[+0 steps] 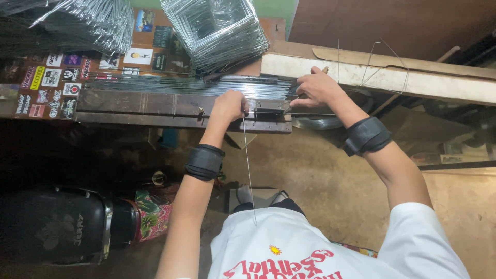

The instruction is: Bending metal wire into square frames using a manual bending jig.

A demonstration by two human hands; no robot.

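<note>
Down at six o'clock sits the person's white shirt (310, 253), and a thin steel wire (249, 165) runs from it straight up toward twelve, ending at the left hand. At eight o'clock there's a dark rounded case (57, 225) on the floor with a flowered cloth (152, 212) beside it. Both forearms wear black wrist bands, one (204, 161) on the left, one (367, 135) on the right. The left hand (230, 106) is curled into a fist, closed on the top end of that wire, pressed against the edge of the wooden bench (155, 111). Over at two o'clock from it, the right hand (316, 88) has its fingers bent down onto a flat bundle of straight wires (206, 85) lying along the bench; whether it pinches one, I cannot tell. Beyond the right hand, at one o'clock, a pale plank (413, 80) carries a bent wire loop (385, 62). Farther still, at twelve, a stack of square wire frames (217, 31) stands on the bench, another heap of wire (82, 20) at eleven, and stickers (51, 82) cover the board at ten.
</note>
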